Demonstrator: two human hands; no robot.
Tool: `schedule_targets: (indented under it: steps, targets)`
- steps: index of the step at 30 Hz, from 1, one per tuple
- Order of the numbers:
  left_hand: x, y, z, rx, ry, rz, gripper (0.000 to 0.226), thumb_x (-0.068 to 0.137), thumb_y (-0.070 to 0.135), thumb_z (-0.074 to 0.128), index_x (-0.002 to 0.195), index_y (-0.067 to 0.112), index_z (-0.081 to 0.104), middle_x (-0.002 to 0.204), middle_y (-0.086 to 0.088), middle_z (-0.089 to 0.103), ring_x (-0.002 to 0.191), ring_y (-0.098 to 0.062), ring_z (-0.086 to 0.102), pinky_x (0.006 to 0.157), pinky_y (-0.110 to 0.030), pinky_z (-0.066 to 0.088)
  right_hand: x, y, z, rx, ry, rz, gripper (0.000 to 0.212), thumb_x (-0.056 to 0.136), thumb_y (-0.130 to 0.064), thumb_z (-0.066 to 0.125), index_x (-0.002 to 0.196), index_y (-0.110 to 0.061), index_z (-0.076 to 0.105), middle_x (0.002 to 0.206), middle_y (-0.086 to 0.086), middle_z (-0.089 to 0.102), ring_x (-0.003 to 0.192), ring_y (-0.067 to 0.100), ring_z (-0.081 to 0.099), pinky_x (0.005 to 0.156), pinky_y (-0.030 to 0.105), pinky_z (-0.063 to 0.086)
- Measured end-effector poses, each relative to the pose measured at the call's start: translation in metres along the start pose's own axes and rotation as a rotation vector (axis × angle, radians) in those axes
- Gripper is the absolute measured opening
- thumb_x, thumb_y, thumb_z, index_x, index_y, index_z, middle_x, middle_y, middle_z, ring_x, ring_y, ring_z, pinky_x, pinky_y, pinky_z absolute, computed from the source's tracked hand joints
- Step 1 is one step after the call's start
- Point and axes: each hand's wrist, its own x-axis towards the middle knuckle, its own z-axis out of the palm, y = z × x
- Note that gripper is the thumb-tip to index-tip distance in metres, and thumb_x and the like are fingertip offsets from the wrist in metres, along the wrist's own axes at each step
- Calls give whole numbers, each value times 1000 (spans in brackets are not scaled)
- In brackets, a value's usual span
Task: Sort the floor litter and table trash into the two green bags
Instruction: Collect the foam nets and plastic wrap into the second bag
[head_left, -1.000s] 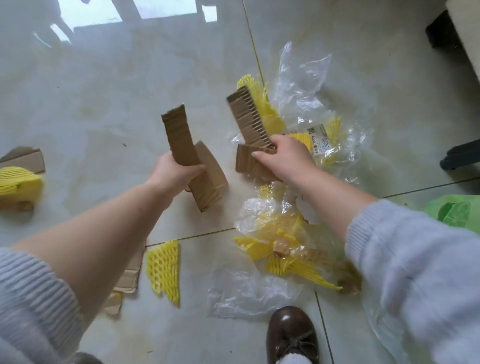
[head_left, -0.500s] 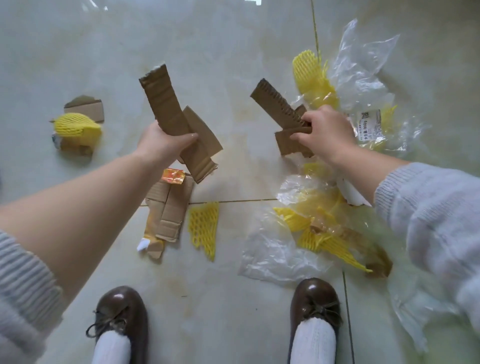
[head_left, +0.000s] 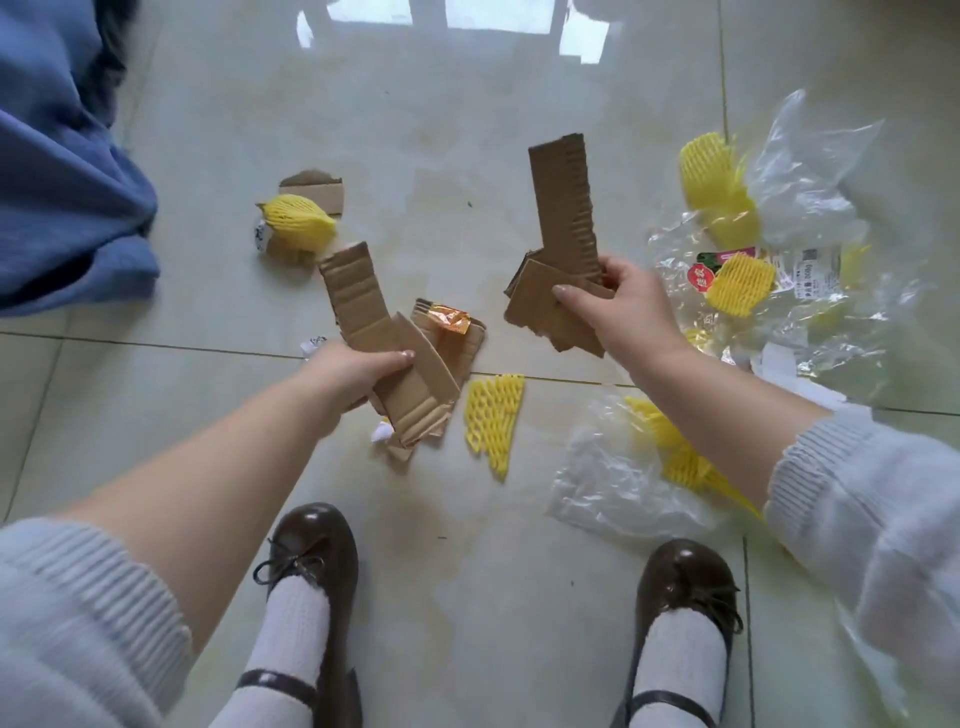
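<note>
At the upper left of the frame lies a blue cloth (head_left: 67, 197). Right of it a yellow foam net (head_left: 298, 221) sits on the floor. Your left hand (head_left: 348, 376) grips a bent cardboard strip (head_left: 379, 343) at centre. Your right hand (head_left: 623, 312) clutches more cardboard pieces (head_left: 561, 218), one pointing up. Clear plastic bags (head_left: 810, 176) with foam nets fill the right side.

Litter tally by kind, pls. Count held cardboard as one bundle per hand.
Held cardboard bundles: 2, one in the left hand, one in the right hand
Floor cardboard: 2
Yellow foam nets: 5 plainly seen
Orange wrapper: 1
Total: 10. The clear plastic bags overlap too much to count.
</note>
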Motion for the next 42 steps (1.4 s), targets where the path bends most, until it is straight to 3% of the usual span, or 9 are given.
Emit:
schedule_targets:
  steps: [7, 14, 22, 25, 29, 31, 36, 40, 42]
  targets:
    - [29, -35, 42, 255, 142, 75, 53, 54, 54, 72, 98, 25, 67, 103, -4, 68, 104, -26, 61, 87, -40, 52, 6, 8, 22, -40, -58, 67, 20, 85, -9, 65, 104, -14, 60, 93, 18, 70, 58, 27, 67, 40, 19, 45]
    - [44, -34, 55, 321, 192, 25, 43, 68, 43, 72, 101, 20, 58, 104, -2, 65, 102, -26, 60, 87, -40, 50, 30, 19, 28, -27, -26, 105, 19, 85, -8, 64, 103, -15, 60, 97, 21, 69, 62, 33, 66, 39, 19, 43]
    - [37, -10, 10, 12, 8, 123, 63, 57, 39, 79, 112, 20, 54, 100, 0, 69, 89, -17, 68, 73, -39, 59, 45, 7, 45, 110, -47, 97, 7, 84, -10, 65, 91, -12, 66, 69, 9, 72, 62, 35, 68, 74, 64, 49]
    - [34, 12, -24, -54, -4, 145, 32, 75, 21, 77, 103, 20, 60, 94, -1, 68, 80, -13, 67, 66, -29, 57, 53, -11, 54, 192, -100, 100, 9, 85, -9, 65, 93, -6, 66, 75, 12, 73, 73, 42, 68, 77, 57, 55]
    - [32, 45, -88, -70, 18, 185, 17, 77, 20, 75, 86, 25, 62, 93, -1, 69, 85, -19, 68, 67, -25, 56, 76, -46, 71, 193, -140, 97, 12, 87, -14, 63, 99, -10, 61, 86, 6, 72, 70, 17, 72, 50, 23, 53]
    - [35, 54, -117, -62, 39, 178, 24, 73, 24, 78, 92, 22, 63, 104, -9, 70, 96, -31, 67, 85, -42, 55, 92, -62, 86, 121, -175, 91, 23, 84, -25, 67, 104, -15, 61, 100, 8, 71, 81, 19, 70, 51, 24, 49]
    - [55, 54, -167, -234, 97, 235, 45, 80, 19, 71, 123, 13, 56, 110, -8, 67, 91, -21, 67, 70, -29, 55, 133, -94, 143, -93, -257, 41, 24, 75, -36, 70, 94, -22, 65, 99, 1, 72, 92, 21, 70, 85, 37, 55]
    - [85, 26, -181, -361, 176, 166, 42, 80, 21, 72, 120, 15, 58, 112, -6, 68, 101, -24, 65, 90, -43, 52, 167, -101, 192, -173, -267, -22, 5, 89, -21, 62, 92, -20, 58, 79, -5, 66, 61, 4, 67, 58, 17, 53]
    - [101, 17, -182, -433, 221, 131, 38, 81, 21, 71, 117, 14, 60, 111, -6, 68, 97, -21, 66, 84, -37, 53, 186, -99, 216, -247, -261, -44, 10, 89, -23, 62, 97, -21, 58, 86, -2, 67, 72, 11, 68, 62, 17, 52]
